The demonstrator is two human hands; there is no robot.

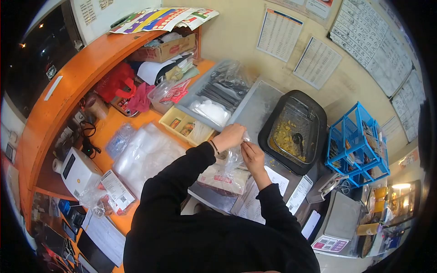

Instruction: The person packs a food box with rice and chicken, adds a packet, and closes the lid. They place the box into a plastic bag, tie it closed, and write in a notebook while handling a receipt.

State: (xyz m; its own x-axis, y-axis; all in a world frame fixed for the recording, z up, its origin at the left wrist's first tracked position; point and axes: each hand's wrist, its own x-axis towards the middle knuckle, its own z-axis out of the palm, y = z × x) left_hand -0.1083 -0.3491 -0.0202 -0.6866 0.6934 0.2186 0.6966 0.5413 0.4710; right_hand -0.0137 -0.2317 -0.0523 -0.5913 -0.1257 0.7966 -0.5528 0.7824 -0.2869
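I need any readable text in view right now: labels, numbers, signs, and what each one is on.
Nothing can be quoted with confidence.
White wall sheets with printed tables: rows too small to read.
Handwritten white charts: digits blurred.
Red label on the clear plastic bag under both hands: unreadable.
White paper slips on the steel counter: blurred.
White card with a QR code: text too small.
Colourful poster on the orange shelf: illegible.

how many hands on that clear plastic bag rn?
2. Left hand pinches the clear plastic bag at its top-left; right hand grips the top just beside it. No other hands visible.
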